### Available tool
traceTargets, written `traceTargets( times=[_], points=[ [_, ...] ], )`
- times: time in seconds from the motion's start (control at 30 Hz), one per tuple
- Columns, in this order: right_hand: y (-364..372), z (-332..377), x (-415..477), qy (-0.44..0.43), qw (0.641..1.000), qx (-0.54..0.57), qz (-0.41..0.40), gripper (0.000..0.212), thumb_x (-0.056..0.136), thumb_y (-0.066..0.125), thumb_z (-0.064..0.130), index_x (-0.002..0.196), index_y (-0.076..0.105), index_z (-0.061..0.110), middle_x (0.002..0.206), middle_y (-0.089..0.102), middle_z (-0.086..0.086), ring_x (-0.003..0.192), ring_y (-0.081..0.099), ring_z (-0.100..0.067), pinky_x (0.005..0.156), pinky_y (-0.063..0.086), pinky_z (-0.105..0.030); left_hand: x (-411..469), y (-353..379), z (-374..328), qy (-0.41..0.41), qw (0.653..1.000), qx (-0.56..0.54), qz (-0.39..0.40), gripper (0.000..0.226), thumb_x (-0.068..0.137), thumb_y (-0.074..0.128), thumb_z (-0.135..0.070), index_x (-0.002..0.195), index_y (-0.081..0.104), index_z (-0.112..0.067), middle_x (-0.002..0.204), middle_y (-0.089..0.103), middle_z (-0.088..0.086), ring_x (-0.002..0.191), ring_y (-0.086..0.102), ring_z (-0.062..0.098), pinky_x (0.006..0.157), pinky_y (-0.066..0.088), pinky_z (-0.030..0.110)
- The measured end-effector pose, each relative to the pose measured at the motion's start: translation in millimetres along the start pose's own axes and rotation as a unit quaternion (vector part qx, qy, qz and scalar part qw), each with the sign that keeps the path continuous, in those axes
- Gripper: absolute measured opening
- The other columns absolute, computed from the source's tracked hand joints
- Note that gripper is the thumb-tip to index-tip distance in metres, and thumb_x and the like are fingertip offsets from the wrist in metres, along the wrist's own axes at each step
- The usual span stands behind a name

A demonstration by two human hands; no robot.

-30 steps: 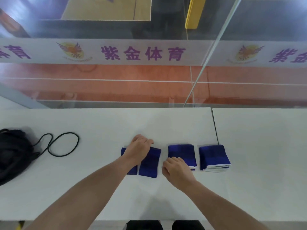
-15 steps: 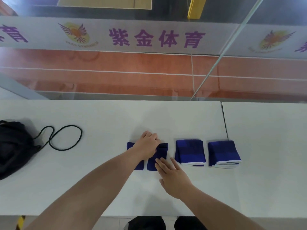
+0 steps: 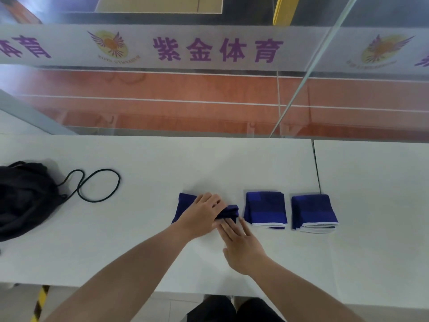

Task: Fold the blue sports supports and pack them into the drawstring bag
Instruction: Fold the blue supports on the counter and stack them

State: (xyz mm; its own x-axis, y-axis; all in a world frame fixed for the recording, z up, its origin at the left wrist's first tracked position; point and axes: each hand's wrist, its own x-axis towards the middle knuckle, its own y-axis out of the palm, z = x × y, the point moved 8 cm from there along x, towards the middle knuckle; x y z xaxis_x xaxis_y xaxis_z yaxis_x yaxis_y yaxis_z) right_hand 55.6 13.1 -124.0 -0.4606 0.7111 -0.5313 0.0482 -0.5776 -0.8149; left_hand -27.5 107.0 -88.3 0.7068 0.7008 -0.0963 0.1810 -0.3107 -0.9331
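**On the white surface: a blue support mid-fold, two more folded beside it**

Near the front middle of the white surface (image 3: 148, 228), the left hand (image 3: 199, 214) lies on top of a blue sports support (image 3: 183, 205), its fingers curled round the support's right end, which is bunched and lifted into a roll (image 3: 231, 211). The left end of that support lies flat and shows beyond the knuckles. The right hand (image 3: 243, 246) rests just in front, fingers stretched out and spread, their tips touching or slipping under the lifted end; it holds nothing that can be seen.

Just to the right sits a folded support (image 3: 265, 209) with a white edge along its near side. Beside that one, apart from it, lies a second folded support (image 3: 313, 211), its white-edged layers stacked at the front, close to the seam between the two surface panels.

Far to the left, well apart from the supports, the black drawstring bag (image 3: 25, 198) slumps at the picture's edge, its cord (image 3: 99, 184) looped loosely across the surface.
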Motion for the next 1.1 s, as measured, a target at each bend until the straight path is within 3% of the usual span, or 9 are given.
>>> traceTargets(
  times=[0.2,0.3,0.4,0.47,0.57,0.67,0.73,0.83,1.1],
  points=[
    [6,2,-6,-0.007,0.997,0.019,-0.071,0.070,0.098,0.042,0.024,0.158,0.008,0.007,0.166,0.009,-0.012,0.153,0.002,-0.029,0.122,-0.005,-0.046,-23,18,-9,0.008,0.998,0.057,0.000,0.039,0.089,0.069,-0.031,0.125,0.064,-0.015,0.117,0.059,0.005,0.099,0.058,0.024,0.093,0.052,0.041],
    [15,9,-31,-0.063,0.993,0.026,-0.100,0.057,0.093,0.053,0.021,0.147,0.042,0.005,0.158,0.035,-0.013,0.147,0.031,-0.030,0.120,0.023,-0.048,-23,22,-12,-0.016,0.998,0.068,0.004,0.043,0.088,0.073,-0.027,0.127,0.063,-0.011,0.115,0.058,0.008,0.097,0.058,0.026,0.087,0.054,0.042],
    [-3,-9,-51,-0.057,0.976,0.050,-0.202,0.033,0.088,0.058,0.018,0.119,0.068,0.013,0.121,0.068,-0.003,0.112,0.063,-0.023,0.098,0.051,-0.037,-20,25,-15,-0.037,0.995,0.094,0.020,0.047,0.090,0.069,-0.032,0.132,0.060,-0.011,0.122,0.054,0.010,0.104,0.057,0.028,0.093,0.052,0.044],
    [-25,-24,-55,-0.035,0.958,0.089,-0.270,0.021,0.092,0.056,0.017,0.109,0.068,0.016,0.105,0.069,0.002,0.095,0.063,-0.018,0.089,0.050,-0.031,-21,25,-17,-0.063,0.992,0.104,0.035,0.049,0.096,0.055,-0.039,0.137,0.054,-0.013,0.130,0.050,0.010,0.114,0.051,0.030,0.102,0.044,0.046],
    [-45,-35,-42,-0.013,0.946,0.096,-0.311,0.026,0.094,0.061,0.019,0.118,0.065,0.012,0.118,0.066,-0.001,0.107,0.063,-0.019,0.095,0.050,-0.032,-24,27,-19,-0.094,0.988,0.102,0.063,0.053,0.098,0.036,-0.035,0.146,0.044,-0.015,0.141,0.042,0.008,0.129,0.041,0.028,0.112,0.031,0.045],
    [-32,-33,-14,0.002,0.974,0.055,-0.218,0.053,0.099,0.052,0.027,0.147,0.044,0.007,0.154,0.042,-0.007,0.144,0.037,-0.023,0.118,0.030,-0.040,-25,28,-18,-0.098,0.987,0.096,0.081,0.057,0.095,0.040,-0.032,0.150,0.037,-0.018,0.149,0.036,0.006,0.138,0.032,0.028,0.117,0.024,0.045],
    [-17,-32,-4,0.019,0.989,0.015,-0.143,0.059,0.102,0.033,0.034,0.154,0.027,0.007,0.163,0.023,-0.008,0.151,0.018,-0.022,0.122,0.008,-0.043,-27,29,-14,-0.094,0.987,0.094,0.094,0.058,0.096,0.042,-0.031,0.152,0.033,-0.018,0.151,0.033,0.005,0.142,0.026,0.028,0.120,0.020,0.045],
    [-16,-29,-2,0.032,0.993,-0.035,-0.113,0.067,0.097,0.008,0.036,0.154,0.025,0.007,0.164,0.021,-0.010,0.152,0.015,-0.024,0.122,-0.009,-0.048,-28,24,-9,-0.063,0.991,0.094,0.077,0.053,0.095,0.041,-0.029,0.146,0.043,-0.016,0.145,0.043,0.003,0.141,0.031,0.028,0.118,0.023,0.045],
    [-61,-10,2,0.042,0.980,-0.056,-0.187,0.043,0.093,0.054,0.030,0.130,0.061,0.009,0.139,0.058,-0.009,0.130,0.053,-0.024,0.116,0.028,-0.050,-38,-13,22,-0.026,0.999,0.036,-0.028,0.033,0.094,0.050,-0.023,0.124,0.062,-0.014,0.126,0.059,-0.001,0.121,0.050,0.020,0.107,0.041,0.036]
  ],
)
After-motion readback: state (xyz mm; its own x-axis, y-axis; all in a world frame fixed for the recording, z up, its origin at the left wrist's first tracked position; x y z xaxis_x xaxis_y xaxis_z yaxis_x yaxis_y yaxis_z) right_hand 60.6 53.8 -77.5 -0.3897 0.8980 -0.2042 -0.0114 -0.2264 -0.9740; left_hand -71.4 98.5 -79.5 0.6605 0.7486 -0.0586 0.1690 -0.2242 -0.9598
